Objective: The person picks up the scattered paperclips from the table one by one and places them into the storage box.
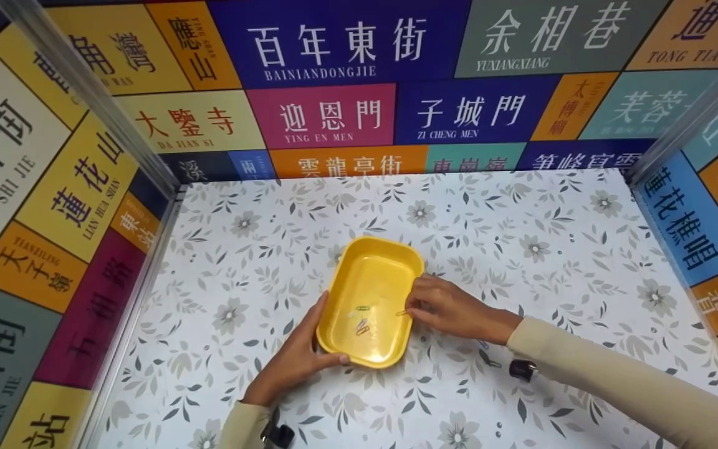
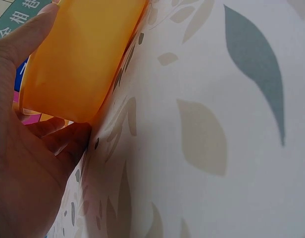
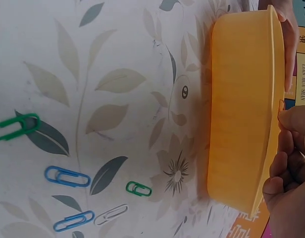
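Note:
A yellow plastic tray (image 1: 378, 268) sits on the table with a few paper clips inside, among them a green paper clip (image 1: 363, 308). My left hand (image 1: 293, 358) grips the tray's near left corner, thumb at the rim and fingers along the outer side. Over the right rim, my right hand (image 1: 446, 305) pinches a small orange paper clip (image 1: 401, 313) between thumb and fingertip. In the right wrist view that clip shows at the tray's edge. Blue paper clips (image 3: 67, 177), green paper clips (image 3: 139, 189) and a white paper clip (image 3: 111, 214) lie on the table outside the tray.
The table (image 1: 259, 249) has a white covering printed with grey leaves and flowers. Panels with colourful street-name signs (image 1: 334, 43) enclose it at the back, left and right. A dark wrist device (image 1: 523, 370) hangs beneath the right sleeve.

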The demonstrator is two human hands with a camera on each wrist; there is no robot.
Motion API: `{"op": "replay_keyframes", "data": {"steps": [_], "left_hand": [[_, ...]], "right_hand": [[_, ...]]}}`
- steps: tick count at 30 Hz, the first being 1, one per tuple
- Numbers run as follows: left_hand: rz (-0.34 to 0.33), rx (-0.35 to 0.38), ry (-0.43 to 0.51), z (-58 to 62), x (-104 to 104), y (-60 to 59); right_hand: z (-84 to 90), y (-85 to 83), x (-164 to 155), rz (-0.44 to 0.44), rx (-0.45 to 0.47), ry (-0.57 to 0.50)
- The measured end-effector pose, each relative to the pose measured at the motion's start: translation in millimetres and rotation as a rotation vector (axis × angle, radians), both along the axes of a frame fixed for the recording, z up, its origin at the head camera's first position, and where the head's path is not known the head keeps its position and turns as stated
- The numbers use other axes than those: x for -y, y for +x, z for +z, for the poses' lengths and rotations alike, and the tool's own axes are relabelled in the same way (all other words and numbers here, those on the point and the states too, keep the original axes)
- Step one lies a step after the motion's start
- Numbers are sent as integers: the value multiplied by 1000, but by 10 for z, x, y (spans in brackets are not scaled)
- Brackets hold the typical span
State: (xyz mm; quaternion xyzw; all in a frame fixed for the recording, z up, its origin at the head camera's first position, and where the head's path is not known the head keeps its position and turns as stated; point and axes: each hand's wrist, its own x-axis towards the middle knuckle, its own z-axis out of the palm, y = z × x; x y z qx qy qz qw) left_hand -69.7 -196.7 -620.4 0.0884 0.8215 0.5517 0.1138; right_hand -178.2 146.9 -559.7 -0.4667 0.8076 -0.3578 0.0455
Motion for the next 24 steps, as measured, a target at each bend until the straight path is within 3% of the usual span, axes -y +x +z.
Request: {"op": "replay_keyframes", "data": {"steps": [24], "left_hand": [[-20,-3,30,-3,-2,-4]], "right_hand": [[99,-113,219,87,13,149]]}}
